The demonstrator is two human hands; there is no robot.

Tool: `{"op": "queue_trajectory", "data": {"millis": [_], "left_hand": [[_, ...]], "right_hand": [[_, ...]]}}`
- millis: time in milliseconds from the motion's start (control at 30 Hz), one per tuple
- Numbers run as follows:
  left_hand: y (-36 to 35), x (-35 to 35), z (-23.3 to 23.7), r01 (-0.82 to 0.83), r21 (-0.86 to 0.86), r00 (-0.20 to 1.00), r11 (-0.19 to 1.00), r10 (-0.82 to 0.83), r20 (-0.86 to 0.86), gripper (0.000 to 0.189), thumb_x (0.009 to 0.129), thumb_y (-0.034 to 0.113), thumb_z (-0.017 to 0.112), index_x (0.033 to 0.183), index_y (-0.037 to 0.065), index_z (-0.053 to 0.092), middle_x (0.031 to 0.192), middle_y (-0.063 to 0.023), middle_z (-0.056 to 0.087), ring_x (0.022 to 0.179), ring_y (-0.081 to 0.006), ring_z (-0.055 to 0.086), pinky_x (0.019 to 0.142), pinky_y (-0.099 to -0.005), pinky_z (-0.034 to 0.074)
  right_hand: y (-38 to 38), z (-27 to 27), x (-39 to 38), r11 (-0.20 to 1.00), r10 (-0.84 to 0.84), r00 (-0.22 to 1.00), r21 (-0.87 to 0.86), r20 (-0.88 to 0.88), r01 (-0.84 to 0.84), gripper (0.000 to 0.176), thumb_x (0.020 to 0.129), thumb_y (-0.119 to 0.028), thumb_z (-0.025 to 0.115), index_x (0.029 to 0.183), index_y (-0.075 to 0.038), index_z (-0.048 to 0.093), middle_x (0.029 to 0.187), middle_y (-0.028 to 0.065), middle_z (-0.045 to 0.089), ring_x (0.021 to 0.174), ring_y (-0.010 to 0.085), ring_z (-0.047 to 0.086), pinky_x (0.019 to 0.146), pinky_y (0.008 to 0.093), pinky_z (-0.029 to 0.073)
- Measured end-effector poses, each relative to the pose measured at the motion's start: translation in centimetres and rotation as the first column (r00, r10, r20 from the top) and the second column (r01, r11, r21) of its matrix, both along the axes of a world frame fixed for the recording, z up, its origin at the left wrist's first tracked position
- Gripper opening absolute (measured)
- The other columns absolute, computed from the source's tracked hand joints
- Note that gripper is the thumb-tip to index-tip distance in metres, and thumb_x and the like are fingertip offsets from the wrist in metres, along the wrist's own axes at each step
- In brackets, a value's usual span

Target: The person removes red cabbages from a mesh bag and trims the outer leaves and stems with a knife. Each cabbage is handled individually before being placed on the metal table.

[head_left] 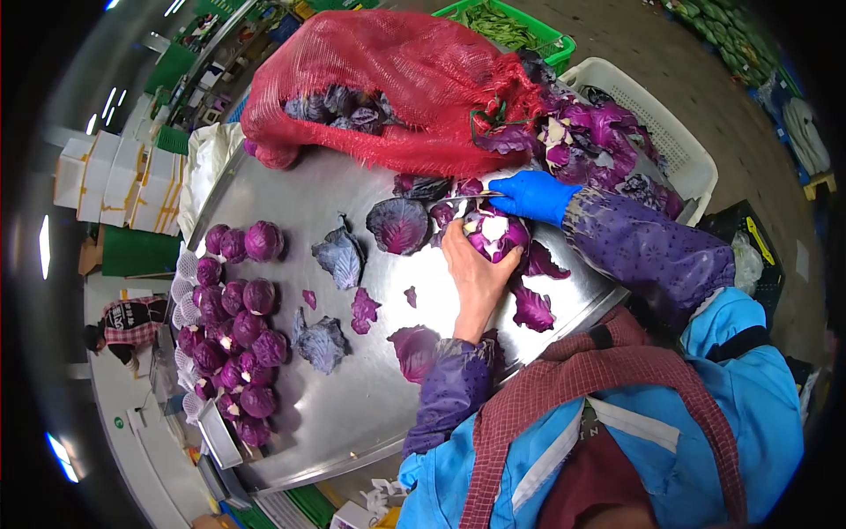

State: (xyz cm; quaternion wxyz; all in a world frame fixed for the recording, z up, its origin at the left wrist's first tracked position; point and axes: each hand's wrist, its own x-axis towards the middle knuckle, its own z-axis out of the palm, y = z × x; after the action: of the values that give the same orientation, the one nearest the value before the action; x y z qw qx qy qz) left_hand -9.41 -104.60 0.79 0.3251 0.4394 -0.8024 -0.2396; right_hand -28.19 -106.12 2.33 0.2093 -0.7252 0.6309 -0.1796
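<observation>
— Where was the red cabbage [495,234] found?

— It was held just above the steel table [291,189], near the red net sack [388,88], a little to the wearer's side of the sack's mouth.

— How were the hands set?

— The left hand [474,273], bare, was wrapped round the head from the side away from the sack, with its fingers closed on it. The right hand [531,196], in a blue glove, was closed at the side of the head nearer the sack. A thin blade [476,195] seemed to be gripped in it, though this could not be made out for certain.

— Which step was judged to be in hand?

— Trimming. The pale stump was turned up and the outer leaves were being taken off. Shed leaves [398,225] were strewn near the sack, and cleaned heads [233,326] were heaped well apart from it, along the table's opposite edge.

— What was called for next?

— The head would need to be turned in the left hand, so that an uncut leaf was brought to the blade and the bare fingers were kept clear of its edge.
</observation>
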Motion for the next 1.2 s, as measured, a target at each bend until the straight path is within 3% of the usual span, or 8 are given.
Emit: {"op": "queue_trajectory", "data": {"millis": [367,433,533,600,700,900,1067,1200], "left_hand": [[3.4,0.5,-0.2,0.276,-0.194,0.955,0.941,-0.246,0.166,0.094,0.052,0.021,0.083,0.128,-0.001,0.032,0.125,-0.0239,0.036,0.121,-0.0425,0.032,0.097,-0.0434,0.033],[1.3,2.1,-0.4,0.235,-0.034,0.97,0.971,-0.237,-0.049,0.096,0.052,0.021,0.083,0.13,0.001,0.031,0.128,-0.0233,0.032,0.121,-0.0421,0.031,0.1,-0.044,0.031],[-0.4,4.3,1.1,0.205,0.226,0.979,0.952,-0.202,-0.04,0.1,0.054,0.022,0.083,0.135,0.003,0.027,0.129,-0.024,0.031,0.122,-0.0358,0.033,0.102,-0.0414,0.032],[-1.2,4.7,0.2,0.24,0.257,0.971,0.936,-0.23,-0.069,0.1,0.055,0.022,0.083,0.135,0.002,0.027,0.129,-0.0243,0.032,0.122,-0.0339,0.035,0.101,-0.0404,0.032],[-1.4,4.5,-0.2,0.243,0.42,0.948,0.874,-0.124,-0.292,0.1,0.056,0.024,0.083,0.134,-0.002,0.026,0.128,-0.0243,0.035,0.12,-0.0316,0.038,0.101,-0.0387,0.033],[-2.4,3.9,-0.8,0.202,0.484,0.973,0.852,-0.119,-0.197,0.098,0.056,0.026,0.082,0.13,-0.007,0.027,0.124,-0.025,0.038,0.118,-0.0326,0.04,0.1,-0.0379,0.033],[-2.5,2.6,0.2,0.192,0.322,0.981,0.927,-0.168,-0.102,0.096,0.058,0.027,0.081,0.128,-0.009,0.027,0.121,-0.0264,0.039,0.114,-0.0366,0.042,0.098,-0.04,0.034],[-2.2,2.3,-0.3,0.169,0.252,0.985,0.953,-0.156,-0.071,0.094,0.059,0.027,0.08,0.128,-0.009,0.028,0.122,-0.0257,0.039,0.114,-0.0358,0.042,0.098,-0.0398,0.034]], "right_hand": [[2.3,-10.9,-3.4,0.959,-0.277,0.957,0.03,-0.089,0.281,0.032,0.085,-0.039,0.048,0.091,-0.011,0.062,0.083,0.0195,0.062,0.075,0.0407,0.059,0.065,0.0479,0.047],[3.5,-6.7,-3.4,0.95,-0.247,0.968,0.187,-0.049,0.252,0.039,0.086,-0.043,0.05,0.103,-0.01,0.059,0.093,0.0222,0.061,0.086,0.0384,0.059,0.075,0.0446,0.047],[4.4,-3.9,-3.2,0.897,-0.439,0.899,0.061,0.001,0.438,0.04,0.091,-0.035,0.043,0.123,-0.013,0.049,0.101,0.0201,0.06,0.091,0.0359,0.06,0.077,0.0401,0.049],[5.0,-0.5,-2.7,0.97,-0.154,0.936,-0.131,0.315,0.204,0.043,0.092,-0.029,0.043,0.133,-0.018,0.037,0.108,0.0182,0.058,0.098,0.036,0.058,0.08,0.0386,0.049],[5.7,1.2,-0.5,0.893,0.189,0.962,-0.443,0.196,-0.086,0.048,0.089,-0.019,0.047,0.135,-0.023,0.034,0.104,0.0138,0.057,0.087,0.034,0.06,0.071,0.0375,0.051],[5.7,-0.1,1.5,0.945,0.1,0.988,-0.299,-0.118,-0.131,0.058,0.081,-0.012,0.051,0.135,-0.03,0.037,0.085,0.0116,0.047,0.061,0.0249,0.057,0.047,0.0333,0.048],[3.5,1.1,1.5,0.986,0.097,0.962,-0.11,-0.254,-0.129,0.051,0.084,-0.015,0.048,0.132,-0.03,0.041,0.093,0.0128,0.053,0.068,0.0295,0.061,0.052,0.0387,0.049],[0.8,0.7,0.7,0.931,0.188,0.937,-0.251,-0.295,-0.265,0.052,0.086,-0.015,0.046,0.133,-0.036,0.037,0.09,0.011,0.051,0.066,0.0285,0.057,0.052,0.0389,0.048]]}}
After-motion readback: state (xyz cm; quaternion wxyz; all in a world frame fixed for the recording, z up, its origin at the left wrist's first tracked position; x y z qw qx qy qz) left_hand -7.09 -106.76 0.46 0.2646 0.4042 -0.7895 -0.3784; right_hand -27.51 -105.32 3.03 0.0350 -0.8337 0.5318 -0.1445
